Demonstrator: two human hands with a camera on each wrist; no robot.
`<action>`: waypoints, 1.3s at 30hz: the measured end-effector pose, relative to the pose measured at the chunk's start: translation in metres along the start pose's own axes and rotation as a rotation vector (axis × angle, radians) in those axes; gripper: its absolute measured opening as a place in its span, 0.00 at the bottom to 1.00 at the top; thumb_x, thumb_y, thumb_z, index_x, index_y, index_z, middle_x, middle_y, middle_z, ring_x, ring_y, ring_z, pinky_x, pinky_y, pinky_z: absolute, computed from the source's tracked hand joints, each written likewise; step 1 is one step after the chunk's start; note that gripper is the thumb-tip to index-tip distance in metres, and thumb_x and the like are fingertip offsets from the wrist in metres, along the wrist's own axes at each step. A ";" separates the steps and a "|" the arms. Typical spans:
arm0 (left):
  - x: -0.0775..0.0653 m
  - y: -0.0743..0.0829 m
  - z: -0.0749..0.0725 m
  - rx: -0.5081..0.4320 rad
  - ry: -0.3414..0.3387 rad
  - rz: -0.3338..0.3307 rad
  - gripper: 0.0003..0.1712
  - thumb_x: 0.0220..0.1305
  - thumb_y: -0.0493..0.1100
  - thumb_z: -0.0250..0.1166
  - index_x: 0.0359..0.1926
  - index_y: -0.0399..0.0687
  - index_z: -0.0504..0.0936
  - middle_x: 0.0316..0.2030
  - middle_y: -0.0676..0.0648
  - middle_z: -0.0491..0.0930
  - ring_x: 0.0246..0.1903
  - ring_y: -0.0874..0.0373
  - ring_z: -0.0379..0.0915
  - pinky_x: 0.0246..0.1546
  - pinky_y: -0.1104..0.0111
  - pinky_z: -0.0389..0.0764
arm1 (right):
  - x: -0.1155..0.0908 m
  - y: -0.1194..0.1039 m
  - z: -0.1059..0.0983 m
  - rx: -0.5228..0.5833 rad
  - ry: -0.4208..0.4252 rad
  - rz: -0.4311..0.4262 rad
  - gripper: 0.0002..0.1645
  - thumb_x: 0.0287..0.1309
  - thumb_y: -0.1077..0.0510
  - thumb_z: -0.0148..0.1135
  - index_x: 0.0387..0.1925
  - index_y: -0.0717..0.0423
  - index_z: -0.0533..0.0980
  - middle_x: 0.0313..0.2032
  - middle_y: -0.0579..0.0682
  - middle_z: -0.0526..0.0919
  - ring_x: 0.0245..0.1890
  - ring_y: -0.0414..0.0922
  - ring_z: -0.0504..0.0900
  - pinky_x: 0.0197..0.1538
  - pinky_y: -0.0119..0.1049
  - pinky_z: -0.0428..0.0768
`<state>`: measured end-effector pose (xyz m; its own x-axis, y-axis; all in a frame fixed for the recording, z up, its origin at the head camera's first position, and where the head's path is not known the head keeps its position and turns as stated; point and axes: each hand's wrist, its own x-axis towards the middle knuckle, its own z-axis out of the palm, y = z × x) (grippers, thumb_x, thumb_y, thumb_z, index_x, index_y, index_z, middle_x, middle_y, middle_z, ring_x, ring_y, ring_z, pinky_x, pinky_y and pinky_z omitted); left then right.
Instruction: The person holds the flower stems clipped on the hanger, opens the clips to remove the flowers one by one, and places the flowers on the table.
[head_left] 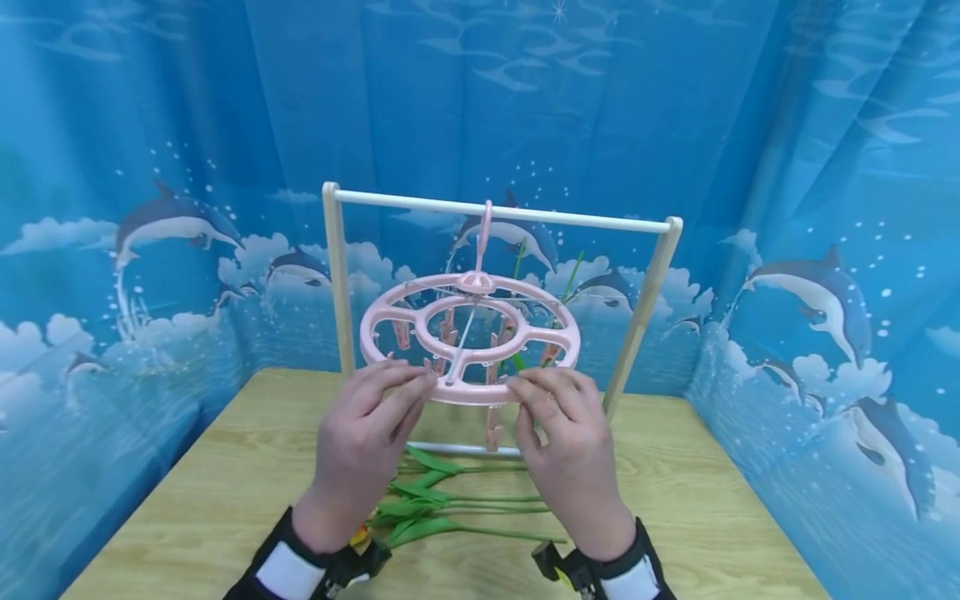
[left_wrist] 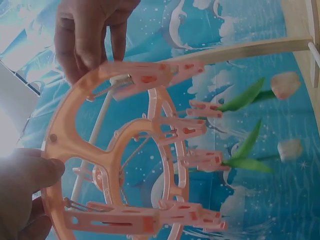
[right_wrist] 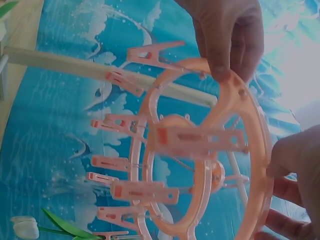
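The tabletop (head_left: 262, 467) is pale wood grain, set within blue curtains (head_left: 450, 83) that close off the left, back and right sides, printed with leaping dolphins, white clouds and water, and creased in soft vertical folds. A bright glare (left_wrist: 12, 130) fills an edge of the left wrist view. On the table stands a rack with 2 wooden posts (head_left: 647, 308), a white top bar (head_left: 600, 220) and a lower bar (head_left: 468, 450) near the surface. A round pink hanger (head_left: 472, 354) hangs by its hook from the top bar, its near rim held by 2 hands: the left hand (head_left: 367, 429) pinches it left of centre, and the right hand (head_left: 570, 429) pinches it on the right, fingers bent and nearly closed on the thin plastic. Pink clips (left_wrist: 115, 220) dangle around the hanger; 2 of them grip pale tulips (left_wrist: 287, 85), heads down. Below, leafy green stems (head_left: 427, 527) lie across the wood, an orange-yellow bloom (head_left: 360, 536) showing beside the left wristband (head_left: 300, 533).
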<state>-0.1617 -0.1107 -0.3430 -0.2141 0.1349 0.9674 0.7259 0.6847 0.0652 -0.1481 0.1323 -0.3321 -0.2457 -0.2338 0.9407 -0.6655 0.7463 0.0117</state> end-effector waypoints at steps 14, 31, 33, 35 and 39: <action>-0.001 0.012 0.004 0.007 -0.004 0.040 0.17 0.57 0.34 0.83 0.49 0.45 0.94 0.48 0.45 0.95 0.50 0.48 0.91 0.55 0.56 0.93 | -0.007 -0.009 0.008 0.000 0.016 0.008 0.18 0.59 0.65 0.80 0.51 0.52 0.90 0.47 0.52 0.93 0.51 0.56 0.86 0.56 0.54 0.90; 0.001 0.003 -0.002 0.040 -0.030 -0.049 0.18 0.58 0.32 0.82 0.50 0.44 0.94 0.48 0.44 0.94 0.54 0.46 0.90 0.60 0.55 0.91 | -0.002 -0.001 0.002 -0.050 0.003 0.053 0.19 0.52 0.71 0.77 0.48 0.60 0.88 0.47 0.55 0.91 0.52 0.57 0.86 0.57 0.53 0.89; 0.001 0.005 -0.002 0.033 -0.013 -0.036 0.18 0.57 0.32 0.82 0.50 0.44 0.94 0.47 0.44 0.95 0.53 0.47 0.90 0.60 0.55 0.91 | -0.002 -0.003 0.002 -0.043 0.003 0.052 0.20 0.51 0.71 0.77 0.48 0.59 0.88 0.47 0.55 0.91 0.51 0.57 0.86 0.56 0.52 0.89; 0.002 0.006 -0.001 0.022 0.004 -0.020 0.19 0.57 0.33 0.83 0.50 0.45 0.94 0.47 0.44 0.95 0.52 0.47 0.90 0.59 0.55 0.91 | -0.002 -0.005 0.003 -0.040 -0.001 0.050 0.21 0.51 0.71 0.78 0.49 0.59 0.89 0.47 0.54 0.91 0.51 0.56 0.86 0.56 0.52 0.90; 0.000 0.012 0.000 0.005 0.010 0.006 0.21 0.55 0.33 0.84 0.52 0.46 0.94 0.48 0.45 0.95 0.51 0.47 0.90 0.56 0.56 0.92 | -0.003 -0.008 0.004 -0.042 0.009 0.039 0.22 0.50 0.71 0.78 0.49 0.58 0.88 0.47 0.54 0.91 0.51 0.56 0.86 0.56 0.51 0.91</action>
<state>-0.1535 -0.1022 -0.3419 -0.2032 0.1319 0.9702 0.7238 0.6876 0.0581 -0.1451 0.1245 -0.3363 -0.2650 -0.1985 0.9436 -0.6252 0.7804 -0.0114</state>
